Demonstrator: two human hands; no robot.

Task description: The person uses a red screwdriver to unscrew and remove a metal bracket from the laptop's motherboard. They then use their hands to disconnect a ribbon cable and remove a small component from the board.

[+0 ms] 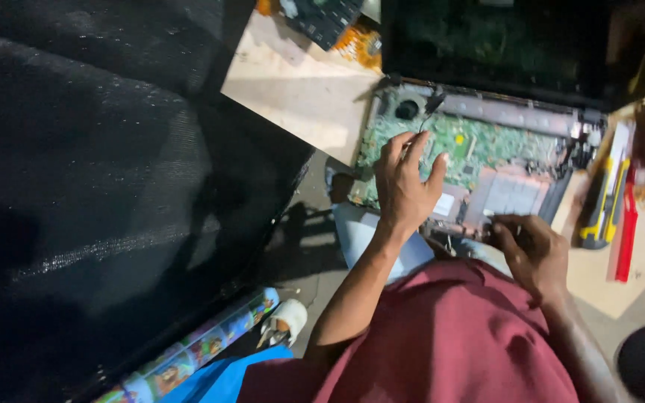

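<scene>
A big black fabric sheet [91, 172] filled the left. The opened laptop base [479, 160] lay on the workbench [300, 97], its green motherboard [472, 145] exposed; disassembly looked mid-way. Left hand [404, 183] pressed flat, fingers spread. Right hand [535, 250] curled at the front edge; its grip unclear.

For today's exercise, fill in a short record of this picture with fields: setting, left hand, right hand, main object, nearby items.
setting: wooden work surface, seen from above
main object: opened laptop, green circuit board exposed, dark screen raised behind
left hand: left hand flat on the board, fingers spread
right hand: right hand at the laptop's near edge; whether it holds anything cannot be told
nearby items: yellow and black tool, red tool, keyboard piece
</scene>
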